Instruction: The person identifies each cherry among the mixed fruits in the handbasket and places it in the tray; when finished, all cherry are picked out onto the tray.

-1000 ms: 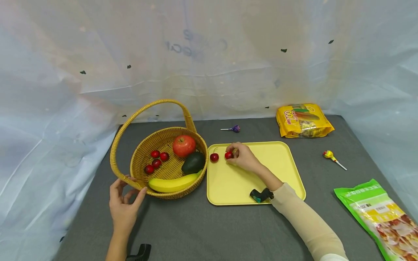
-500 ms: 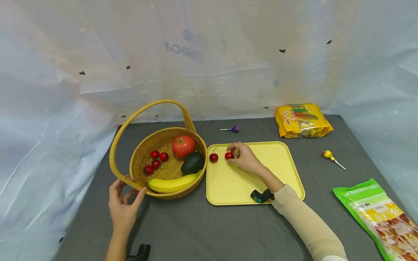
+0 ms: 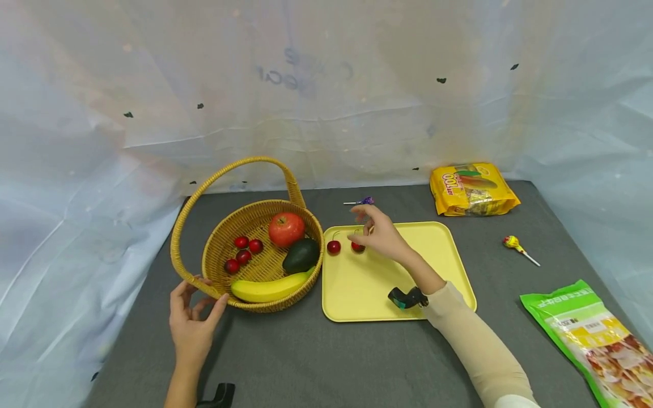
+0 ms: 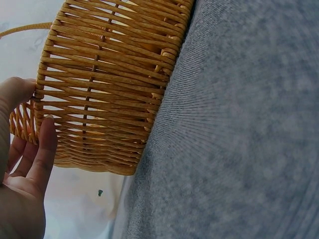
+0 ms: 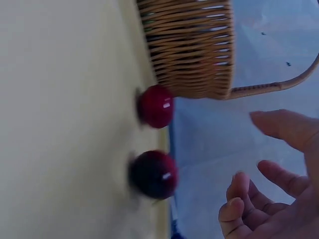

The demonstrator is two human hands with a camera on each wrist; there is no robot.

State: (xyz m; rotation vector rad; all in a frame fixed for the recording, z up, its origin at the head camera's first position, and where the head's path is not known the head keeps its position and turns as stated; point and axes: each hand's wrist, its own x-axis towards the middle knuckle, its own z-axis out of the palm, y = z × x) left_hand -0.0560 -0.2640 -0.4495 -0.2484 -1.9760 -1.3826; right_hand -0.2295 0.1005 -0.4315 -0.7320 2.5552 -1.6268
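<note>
Two red cherries (image 3: 334, 247) (image 3: 357, 247) lie side by side at the far left corner of the yellow tray (image 3: 439, 266). My right hand (image 3: 364, 224) hovers just above them with fingers spread, holding nothing. The right wrist view shows both cherries (image 5: 156, 106) (image 5: 153, 174) on the tray (image 5: 65, 124) and my open right hand (image 5: 279, 199) apart from them. My left hand (image 3: 201, 292) rests with straight fingers against the front-left rim of the wicker basket (image 3: 316, 238). In the left wrist view the left hand's fingers (image 4: 42, 149) lie flat on the basket wall (image 4: 109, 84).
The basket holds an apple (image 3: 287, 228), an avocado (image 3: 302, 255), a banana (image 3: 267, 289) and several cherries (image 3: 245, 252). A purple lollipop (image 3: 363, 201) lies behind the tray. A yellow snack bag (image 3: 471, 188), a yellow lollipop (image 3: 515, 245) and a green bag (image 3: 592, 334) lie to the right.
My right hand has let go of the right cherry, opened its fingers and lifted away. The cherry stays on the tray. The left hand has not moved.
</note>
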